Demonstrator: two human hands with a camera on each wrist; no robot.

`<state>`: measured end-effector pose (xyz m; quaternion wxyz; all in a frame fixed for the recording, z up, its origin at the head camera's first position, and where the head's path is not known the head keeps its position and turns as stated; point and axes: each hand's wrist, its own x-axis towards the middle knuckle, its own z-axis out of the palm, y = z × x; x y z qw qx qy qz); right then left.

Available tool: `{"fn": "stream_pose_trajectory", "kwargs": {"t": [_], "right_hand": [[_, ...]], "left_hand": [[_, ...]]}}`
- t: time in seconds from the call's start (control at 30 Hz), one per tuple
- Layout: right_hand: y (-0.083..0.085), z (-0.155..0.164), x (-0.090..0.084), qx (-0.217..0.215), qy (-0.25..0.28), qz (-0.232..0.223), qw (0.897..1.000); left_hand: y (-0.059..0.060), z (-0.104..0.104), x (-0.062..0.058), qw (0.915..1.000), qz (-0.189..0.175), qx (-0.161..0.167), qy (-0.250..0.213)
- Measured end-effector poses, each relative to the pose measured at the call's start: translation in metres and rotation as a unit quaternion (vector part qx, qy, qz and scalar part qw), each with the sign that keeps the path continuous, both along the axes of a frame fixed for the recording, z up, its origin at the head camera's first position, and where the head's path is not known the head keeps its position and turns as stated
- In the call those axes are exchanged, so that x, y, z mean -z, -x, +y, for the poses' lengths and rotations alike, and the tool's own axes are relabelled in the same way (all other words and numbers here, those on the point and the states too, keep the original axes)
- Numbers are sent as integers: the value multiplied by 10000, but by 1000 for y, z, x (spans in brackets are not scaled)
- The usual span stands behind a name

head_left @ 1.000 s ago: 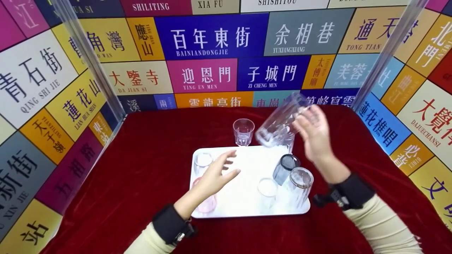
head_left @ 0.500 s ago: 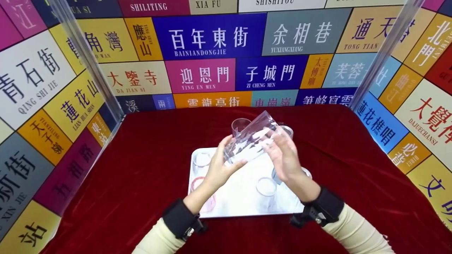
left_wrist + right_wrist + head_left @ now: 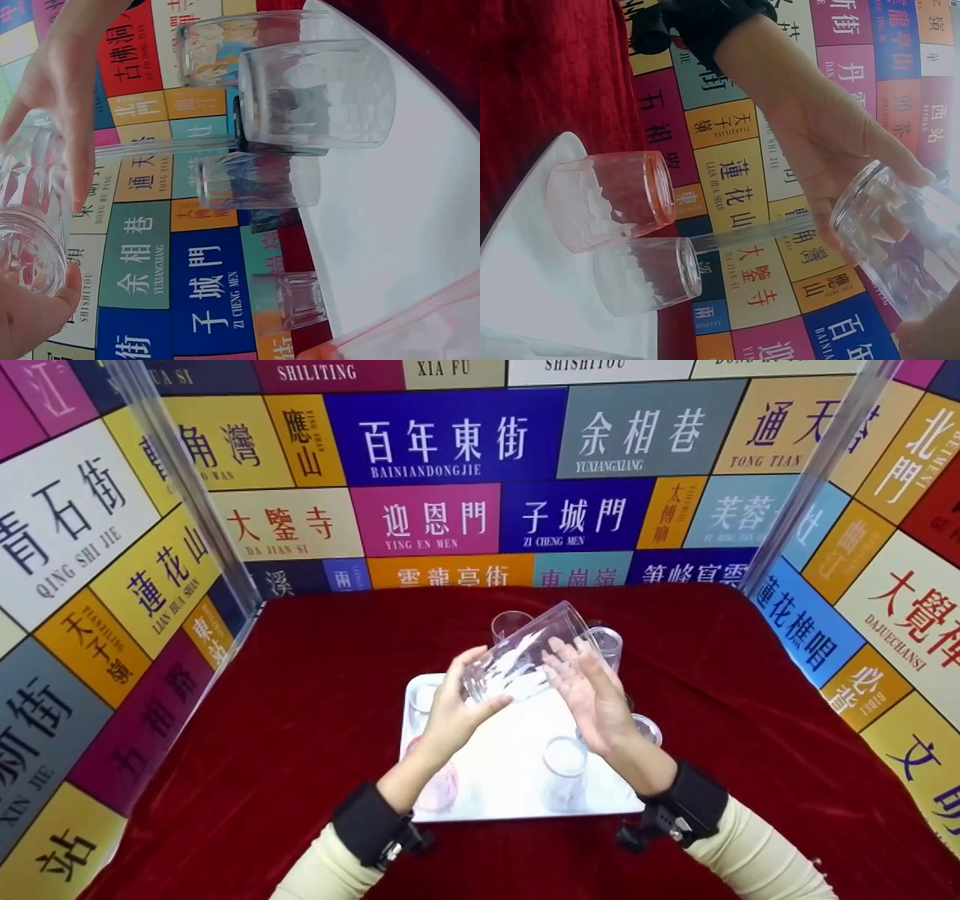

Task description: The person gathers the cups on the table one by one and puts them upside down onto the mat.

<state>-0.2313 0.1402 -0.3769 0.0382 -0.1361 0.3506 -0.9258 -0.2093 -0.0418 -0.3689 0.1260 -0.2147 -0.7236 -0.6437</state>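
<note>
Red velvet cloth [image 3: 300,720]. White rectangular tray [image 3: 510,765] carrying empty clear ribbed cups, one pink-rimmed [image 3: 439,791]. Above it we see a tall clear faceted glass [image 3: 525,660], tilted, gripped by our left hand [image 3: 457,712]; right hand [image 3: 589,694] flat against it.

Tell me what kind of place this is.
Probably a staged recording booth, not a home or bar: panels printed with colourful street-name signs wall in a small table under a red velvet cloth, where a white tray holds assorted tumblers and both hands hold a clear tumbler.
</note>
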Motion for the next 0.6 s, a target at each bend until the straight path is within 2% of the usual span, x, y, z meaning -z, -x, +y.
{"fn": "stream_pose_trajectory", "kwargs": {"t": [0.17, 0.23, 0.3, 0.33, 0.37, 0.4, 0.47, 0.5, 0.53, 0.57, 0.6], "right_hand": [[-3, 1, 4, -298, 39, -52, 9995], [-2, 3, 2, -452, -200, -77, 9987], [-1, 8, -2, -590, -658, -119, 9960], [0, 12, -5, -607, -1054, -109, 9925], [1, 17, -8, -609, -1491, -27, 9869], [3, 23, -13, -512, -2057, 117, 9772], [10, 38, -21, -203, -3070, 479, 9503], [15, 46, -24, 14, -3604, 722, 9300], [20, 55, -27, 307, -4154, 1050, 9030], [26, 64, -30, 633, -4750, 1349, 8673], [32, 73, -32, 969, -5353, 1556, 8245]], "left_hand": [[-1, -6, -6, 9995, -167, 104, -254], [-1, -9, -9, 9995, -117, 48, -289], [-1, -12, -14, 9997, 6, -148, -218], [-1, -15, -17, 9995, 77, -263, -149], [-1, -17, -20, 9992, 168, -368, -58], [-1, -20, -24, 9986, 262, -465, 32], [-3, -25, -30, 9964, 413, -653, 338], [-3, -28, -33, 9953, 488, -681, 483], [-3, -30, -35, 9938, 530, -701, 685], [-2, -33, -36, 9920, 591, -684, 880], [-1, -35, -36, 9900, 633, -655, 1080]]}}
